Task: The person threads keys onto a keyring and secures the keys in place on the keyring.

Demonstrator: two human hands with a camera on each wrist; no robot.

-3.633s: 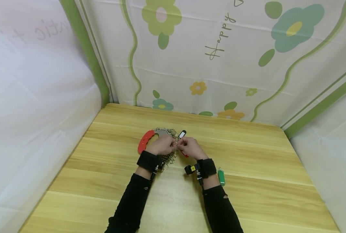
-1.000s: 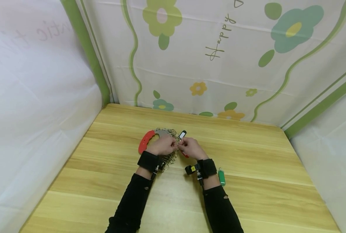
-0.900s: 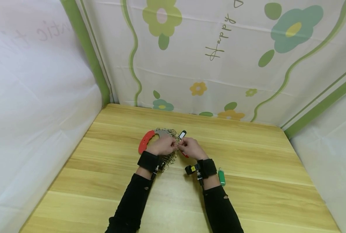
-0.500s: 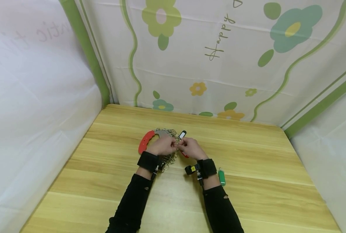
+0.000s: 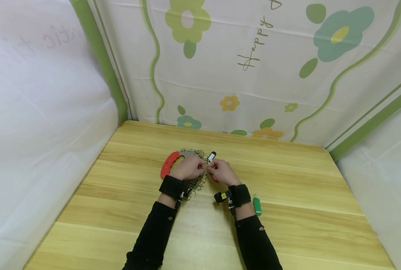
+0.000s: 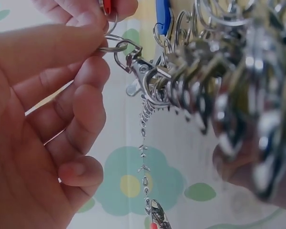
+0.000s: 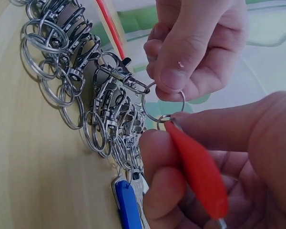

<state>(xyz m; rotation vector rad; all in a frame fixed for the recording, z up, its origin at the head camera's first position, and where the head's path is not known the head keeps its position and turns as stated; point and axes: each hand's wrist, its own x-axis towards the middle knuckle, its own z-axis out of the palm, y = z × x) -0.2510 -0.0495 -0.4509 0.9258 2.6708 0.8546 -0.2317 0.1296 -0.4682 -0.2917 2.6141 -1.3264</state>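
In the head view my left hand (image 5: pixel 189 167) reaches over a large key ring with a red handle (image 5: pixel 169 165) and many metal clasps. Its thumb and forefinger pinch a split ring (image 7: pixel 144 106), which hangs from a swivel clasp (image 7: pixel 121 76) of that large ring. Facing it, my right hand (image 5: pixel 222 172) pinches a red key tag (image 7: pixel 200 171) at its top end. The tag's small ring (image 7: pixel 163 122) meets the lower side of the split ring in the right wrist view. Fingers partly hide the small ring.
A black key tag with a white label (image 5: pixel 211 156) lies just beyond the right hand. To the right of the right wrist lies a green key tag (image 5: pixel 257 206). A blue key tag (image 7: pixel 127 202) and a key hang among the clasps. White curtains (image 5: pixel 200 75) enclose the wooden table (image 5: pixel 288 240).
Both hands stay almost in place, with only slight fingertip shifts where they meet. The large key ring has moved barely rightward since the oldest frame.
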